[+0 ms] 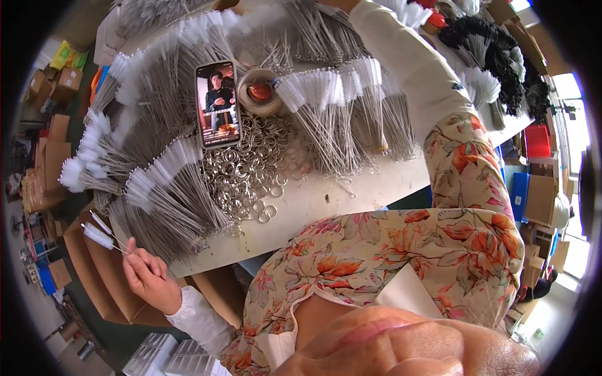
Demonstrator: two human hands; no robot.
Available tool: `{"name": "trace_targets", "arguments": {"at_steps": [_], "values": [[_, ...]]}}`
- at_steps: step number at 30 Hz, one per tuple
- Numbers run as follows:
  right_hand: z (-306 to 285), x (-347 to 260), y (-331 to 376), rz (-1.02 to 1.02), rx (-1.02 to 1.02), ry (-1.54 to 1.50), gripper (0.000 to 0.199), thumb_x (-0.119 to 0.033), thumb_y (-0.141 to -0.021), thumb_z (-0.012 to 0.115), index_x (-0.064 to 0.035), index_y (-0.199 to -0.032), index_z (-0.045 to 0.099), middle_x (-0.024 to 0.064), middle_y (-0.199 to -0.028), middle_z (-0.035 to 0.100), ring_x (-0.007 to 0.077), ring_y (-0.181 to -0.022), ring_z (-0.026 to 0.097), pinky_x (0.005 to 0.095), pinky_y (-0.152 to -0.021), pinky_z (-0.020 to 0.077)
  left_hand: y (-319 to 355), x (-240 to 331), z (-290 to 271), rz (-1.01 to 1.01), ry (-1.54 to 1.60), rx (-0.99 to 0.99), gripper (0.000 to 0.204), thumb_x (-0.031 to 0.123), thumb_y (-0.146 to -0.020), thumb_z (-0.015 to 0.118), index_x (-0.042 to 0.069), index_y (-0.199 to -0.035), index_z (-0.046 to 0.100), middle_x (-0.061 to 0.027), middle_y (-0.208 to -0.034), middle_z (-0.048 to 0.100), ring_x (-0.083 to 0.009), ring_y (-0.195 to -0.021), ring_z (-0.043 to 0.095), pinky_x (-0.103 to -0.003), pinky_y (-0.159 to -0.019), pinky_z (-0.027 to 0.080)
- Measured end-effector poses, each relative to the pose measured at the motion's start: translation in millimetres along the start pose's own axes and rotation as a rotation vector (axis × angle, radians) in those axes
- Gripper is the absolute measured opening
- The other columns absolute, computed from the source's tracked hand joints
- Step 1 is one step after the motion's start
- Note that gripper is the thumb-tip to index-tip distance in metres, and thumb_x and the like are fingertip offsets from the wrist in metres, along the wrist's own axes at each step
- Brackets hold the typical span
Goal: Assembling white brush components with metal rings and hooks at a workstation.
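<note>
At the table's left front corner, my left hand (150,279) is closed round the thin wire stems of a few small white-bristled brushes (98,235). Their bristle heads point up and to the left, out past the table edge. My right arm reaches across to the far side, and only a sliver of my right hand (338,4) shows at the top rim, its fingers hidden. That hand is nearest a pile of wire brush stems (326,31). Close to my left hand lies a fanned bundle of white-tipped wire brushes (169,185).
Metal split rings (244,163) are heaped mid-table. Above them stand a phone (218,103) playing a video and a round roll (258,91) with something red inside. More brush bundles (332,94) cover the table (301,210). Cardboard boxes (106,276) stand below the left edge; black brushes (495,50) lie far right.
</note>
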State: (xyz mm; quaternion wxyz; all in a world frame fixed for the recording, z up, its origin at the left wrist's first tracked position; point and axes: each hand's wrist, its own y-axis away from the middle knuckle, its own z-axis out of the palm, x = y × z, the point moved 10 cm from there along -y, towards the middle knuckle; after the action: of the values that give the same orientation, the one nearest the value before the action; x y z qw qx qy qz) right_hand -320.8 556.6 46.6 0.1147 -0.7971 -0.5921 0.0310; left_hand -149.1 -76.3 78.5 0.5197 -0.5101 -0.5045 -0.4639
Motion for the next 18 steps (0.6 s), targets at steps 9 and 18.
{"name": "trace_targets", "arguments": {"at_steps": [9, 18], "values": [[-13, 23, 15, 0.325, -0.094, -0.170, 0.035, -0.027, -0.067, 0.067, -0.0067, -0.096, 0.065, 0.0185, -0.095, 0.065, 0.0331, -0.093, 0.062, 0.0435, -0.076, 0.0504, 40, -71, -28, -0.243, 0.288, -0.047, 0.033, 0.025, -0.096, 0.046, -0.004, -0.109, 0.055, 0.0005, -0.081, 0.044, -0.0031, -0.060, 0.034, -0.017, -0.047, 0.026], [-52, 11, 8, -0.033, 0.029, -0.257, 0.026, -0.023, -0.065, 0.065, -0.0040, -0.083, 0.062, 0.0151, -0.066, 0.062, 0.0272, -0.059, 0.060, 0.0410, -0.056, 0.0482, 31, -65, 28, -0.189, 0.253, -0.175, 0.030, 0.023, -0.095, 0.047, -0.003, -0.097, 0.061, 0.0018, -0.066, 0.046, -0.0054, -0.053, 0.034, -0.018, -0.046, 0.027]]}}
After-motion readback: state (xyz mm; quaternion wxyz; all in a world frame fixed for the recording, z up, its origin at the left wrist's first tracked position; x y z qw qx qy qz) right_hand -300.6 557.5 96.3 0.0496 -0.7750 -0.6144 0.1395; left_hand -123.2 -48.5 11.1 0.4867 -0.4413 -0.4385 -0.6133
